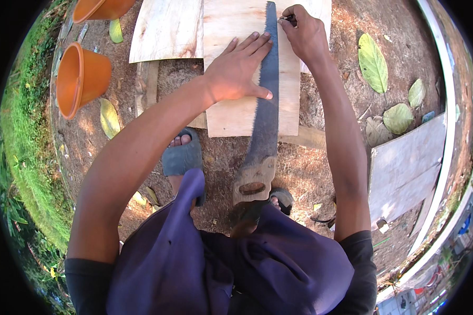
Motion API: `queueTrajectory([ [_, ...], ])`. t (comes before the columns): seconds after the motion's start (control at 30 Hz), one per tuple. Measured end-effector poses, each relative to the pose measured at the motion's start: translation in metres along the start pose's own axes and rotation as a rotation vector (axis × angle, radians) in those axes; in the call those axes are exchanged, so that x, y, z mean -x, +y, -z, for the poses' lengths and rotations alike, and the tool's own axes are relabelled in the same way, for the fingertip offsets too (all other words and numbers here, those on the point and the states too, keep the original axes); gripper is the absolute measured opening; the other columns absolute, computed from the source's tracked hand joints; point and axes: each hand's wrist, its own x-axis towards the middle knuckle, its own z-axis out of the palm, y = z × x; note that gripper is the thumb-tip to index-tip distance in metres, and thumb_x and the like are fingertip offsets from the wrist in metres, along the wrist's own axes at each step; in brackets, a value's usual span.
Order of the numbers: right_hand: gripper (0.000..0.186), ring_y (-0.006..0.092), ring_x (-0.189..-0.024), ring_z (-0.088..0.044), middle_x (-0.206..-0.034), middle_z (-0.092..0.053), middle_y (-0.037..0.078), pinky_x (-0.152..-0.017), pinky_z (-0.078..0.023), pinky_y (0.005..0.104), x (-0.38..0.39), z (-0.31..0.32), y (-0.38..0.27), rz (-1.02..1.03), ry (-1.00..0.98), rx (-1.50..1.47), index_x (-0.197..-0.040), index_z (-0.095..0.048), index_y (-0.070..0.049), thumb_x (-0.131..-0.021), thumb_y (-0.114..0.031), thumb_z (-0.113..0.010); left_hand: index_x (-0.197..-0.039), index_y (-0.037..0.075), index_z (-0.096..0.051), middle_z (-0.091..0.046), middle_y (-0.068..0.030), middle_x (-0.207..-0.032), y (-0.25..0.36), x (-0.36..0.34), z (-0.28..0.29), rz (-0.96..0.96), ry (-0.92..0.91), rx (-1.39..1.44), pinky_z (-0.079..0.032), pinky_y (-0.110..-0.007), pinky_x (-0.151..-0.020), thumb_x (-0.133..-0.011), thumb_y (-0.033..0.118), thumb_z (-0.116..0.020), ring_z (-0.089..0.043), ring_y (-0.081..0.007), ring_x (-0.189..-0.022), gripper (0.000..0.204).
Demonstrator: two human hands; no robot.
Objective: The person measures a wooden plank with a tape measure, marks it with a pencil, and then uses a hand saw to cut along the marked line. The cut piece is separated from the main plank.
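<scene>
A hand saw (pixel 267 131) with a dark toothed blade and wooden handle lies lengthwise on a pale plywood board (pixel 226 121), its handle hanging past the near edge. My left hand (pixel 239 71) is spread over the board and blade, thumb and fingertips pressing on the steel. My right hand (pixel 305 34), beside the blade's right edge near its far end, is pinched around a small dark object, mostly hidden by the fingers. A lighter plywood piece (pixel 165 31) sits at the far left of the board, with wooden battens (pixel 305 137) showing underneath.
Two orange pots (pixel 89 79) stand at the left beside a strip of grass. A grey sheet (pixel 404 168) lies at the right near a long white edge. Large leaves (pixel 372 63) are scattered on the dirt. My sandalled feet are below the board.
</scene>
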Motion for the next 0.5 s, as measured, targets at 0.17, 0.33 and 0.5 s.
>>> queueTrajectory([
  [0.17, 0.016, 0.0454, -0.082, -0.070, -0.084, -0.071, 0.025, -0.071, -0.057, 0.0499, -0.028, -0.003, 0.007, 0.087, 0.073, -0.059, -0.100, -0.058, -0.001, -0.091, -0.009, -0.070, -0.164, 0.004, -0.024, -0.019, -0.0120, -0.173, 0.001, 0.000, 0.002, 0.011, -0.014, -0.012, -0.015, -0.051, -0.132, -0.077, 0.057, -0.084, -0.015, -0.0294, -0.161, 0.118],
  [0.33, 0.016, 0.0456, -0.080, -0.070, -0.082, -0.070, 0.025, -0.069, -0.056, 0.0506, -0.044, -0.005, 0.012, 0.140, 0.083, -0.082, -0.099, -0.058, 0.000, -0.091, -0.008, -0.070, -0.164, 0.004, -0.024, -0.020, -0.0114, -0.173, 0.001, -0.001, 0.001, 0.017, -0.019, -0.027, -0.016, -0.051, -0.132, -0.078, 0.059, -0.083, -0.015, -0.0292, -0.161, 0.118],
  [0.5, 0.016, 0.0459, -0.078, -0.070, -0.081, -0.070, 0.025, -0.067, -0.055, 0.0509, -0.049, -0.007, 0.016, 0.198, 0.118, -0.072, -0.099, -0.058, -0.001, -0.091, -0.008, -0.070, -0.164, 0.005, -0.024, -0.020, -0.0115, -0.173, 0.000, -0.001, -0.002, 0.004, 0.004, -0.048, -0.017, -0.051, -0.132, -0.078, 0.059, -0.082, -0.015, -0.0297, -0.161, 0.117],
])
